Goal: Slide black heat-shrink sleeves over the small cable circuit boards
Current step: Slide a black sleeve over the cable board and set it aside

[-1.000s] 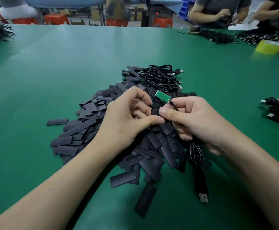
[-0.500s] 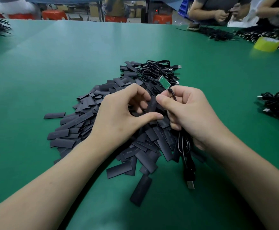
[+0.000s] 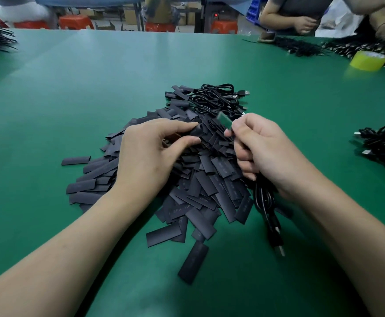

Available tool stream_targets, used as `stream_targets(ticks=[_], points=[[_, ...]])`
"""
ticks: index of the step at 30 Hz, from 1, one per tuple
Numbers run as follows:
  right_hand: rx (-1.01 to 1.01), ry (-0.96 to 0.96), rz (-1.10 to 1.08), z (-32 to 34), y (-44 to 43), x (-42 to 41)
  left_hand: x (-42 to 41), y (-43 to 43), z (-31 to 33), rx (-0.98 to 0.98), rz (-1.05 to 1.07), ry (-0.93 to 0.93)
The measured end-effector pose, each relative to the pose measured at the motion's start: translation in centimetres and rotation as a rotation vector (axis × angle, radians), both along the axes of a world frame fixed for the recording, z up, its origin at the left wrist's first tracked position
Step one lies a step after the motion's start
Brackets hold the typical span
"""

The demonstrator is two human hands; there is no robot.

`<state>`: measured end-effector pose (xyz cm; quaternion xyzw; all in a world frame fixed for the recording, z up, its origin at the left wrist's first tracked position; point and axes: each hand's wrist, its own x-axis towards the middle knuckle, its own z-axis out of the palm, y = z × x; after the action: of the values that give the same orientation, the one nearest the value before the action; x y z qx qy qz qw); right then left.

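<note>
Our left hand (image 3: 150, 152) and right hand (image 3: 267, 152), thumbs touching half a second ago, now sit apart over the sleeve heap (image 3: 209, 191) mid-tabletop (image 3: 95, 88), left fingers (image 3: 182, 126) pinching one black sleeve (image 3: 196, 132), right fingers (image 3: 239, 124) pinching the cable (image 3: 264, 202) below its bare, blurred circuit board (image 3: 225, 121), so we judge the sleeving not yet begun.

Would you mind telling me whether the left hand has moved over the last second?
Yes. The left hand has drawn leftward, nearer the lone sleeve left of the pile, and its thumb no longer meets the right hand.
</note>
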<state>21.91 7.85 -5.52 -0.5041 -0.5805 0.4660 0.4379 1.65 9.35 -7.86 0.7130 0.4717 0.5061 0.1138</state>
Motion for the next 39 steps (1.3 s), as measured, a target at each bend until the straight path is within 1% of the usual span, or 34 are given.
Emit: stream_targets(ticks=[3,5,8,13,17,19,24,32,36,39], points=[[0.025,-0.009,0.082,0.2,-0.2,0.2,0.0,0.1,0.0,0.003,-0.005,0.006],[0.088,-0.068,0.107,0.3,-0.3,0.2,-0.1,0.1,0.1,0.001,-0.009,0.011],[0.149,-0.174,0.094,0.2,-0.4,0.1,-0.1,0.1,0.0,0.003,-0.006,0.023],[0.158,-0.230,0.077,0.0,-0.2,0.0,-0.2,0.3,-0.2,0.008,-0.011,0.038],[0.138,-0.153,0.031,-0.2,-0.1,0.0,-0.2,0.3,-0.2,0.020,-0.013,0.044],[0.131,-0.147,0.019,-0.3,-0.1,-0.1,-0.2,0.3,-0.2,0.023,-0.018,0.045],[0.191,-0.290,0.018,-0.3,-0.2,-0.2,-0.5,0.3,-0.2,0.047,-0.020,0.076],[0.259,-0.506,-0.034,-0.4,-0.2,0.0,-0.6,0.1,0.1,0.149,-0.069,0.268],[0.222,-0.499,0.006,-0.4,-0.3,-0.1,-0.5,0.2,0.0,0.207,-0.135,0.341],[0.180,-0.432,0.051,-0.7,-0.1,0.0,-0.3,0.2,-0.1,0.221,-0.169,0.351]])
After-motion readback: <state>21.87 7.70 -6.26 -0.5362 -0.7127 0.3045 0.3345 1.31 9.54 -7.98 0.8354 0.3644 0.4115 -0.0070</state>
